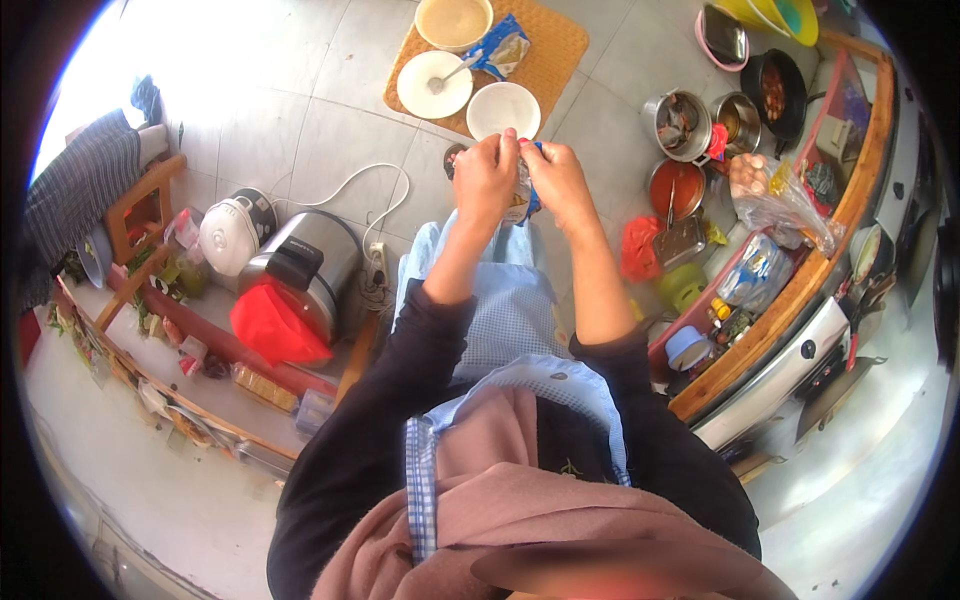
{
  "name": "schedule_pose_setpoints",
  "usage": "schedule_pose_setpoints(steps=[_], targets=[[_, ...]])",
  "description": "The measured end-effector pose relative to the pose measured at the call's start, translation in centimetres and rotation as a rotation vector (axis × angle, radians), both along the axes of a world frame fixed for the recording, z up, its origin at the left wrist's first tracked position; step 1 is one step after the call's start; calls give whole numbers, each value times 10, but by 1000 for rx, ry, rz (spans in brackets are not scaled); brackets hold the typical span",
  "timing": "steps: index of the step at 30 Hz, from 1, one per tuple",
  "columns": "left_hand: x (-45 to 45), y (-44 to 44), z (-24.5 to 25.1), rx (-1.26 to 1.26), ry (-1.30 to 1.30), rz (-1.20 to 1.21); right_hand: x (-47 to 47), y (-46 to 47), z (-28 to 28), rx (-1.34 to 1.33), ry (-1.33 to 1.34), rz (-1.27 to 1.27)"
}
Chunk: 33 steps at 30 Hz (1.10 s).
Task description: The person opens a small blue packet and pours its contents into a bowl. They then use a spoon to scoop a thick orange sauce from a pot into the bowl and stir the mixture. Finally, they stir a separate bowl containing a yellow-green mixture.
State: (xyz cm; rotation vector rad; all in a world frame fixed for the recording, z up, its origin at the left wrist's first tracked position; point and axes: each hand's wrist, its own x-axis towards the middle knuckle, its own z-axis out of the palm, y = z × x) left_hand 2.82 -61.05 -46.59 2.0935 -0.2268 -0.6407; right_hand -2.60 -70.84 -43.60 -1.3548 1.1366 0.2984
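Note:
My left hand (487,174) and my right hand (556,178) grip the top of a blue and white plastic packet (519,204), which hangs between them above my lap. Just beyond the hands is an empty-looking white bowl (503,111) at the edge of a woven mat (559,45). Beside it on the mat stands a second white bowl (420,84) with a spoon (459,67) resting in it. Behind that sits a larger bowl (453,21) of pale beige contents. Another blue packet (504,49) lies crumpled against the bowls.
To the left stand a white rice cooker (229,236), a steel appliance under a red cloth, and a white cord (360,171) on the tiles. To the right are a pot (681,126), a black pan (776,94), a red sauce pot (676,187) and a wooden-edged shelf (795,300). A small dark dish (451,159) is near my left hand.

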Motion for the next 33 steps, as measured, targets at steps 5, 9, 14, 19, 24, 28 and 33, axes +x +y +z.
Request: schedule_pose_setpoints(steps=[5,9,14,19,24,28,33], targets=[[9,-17,-3,-21,144,138,13,28,-7,-136,-263,-327],[13,-17,-8,-24,171,229,18,40,-11,-133,-274,-530],[17,-15,-18,51,109,261,25,42,-21,-65,-240,-644],[40,7,-14,-63,607,112,24,8,-39,330,-134,-602],[59,29,3,-2,935,-118,24,-37,-53,401,102,-241],[59,32,5,-23,1029,-145,33,-47,-53,287,139,5],[56,35,-5,-140,1051,-84,35,-46,-44,153,15,-87]])
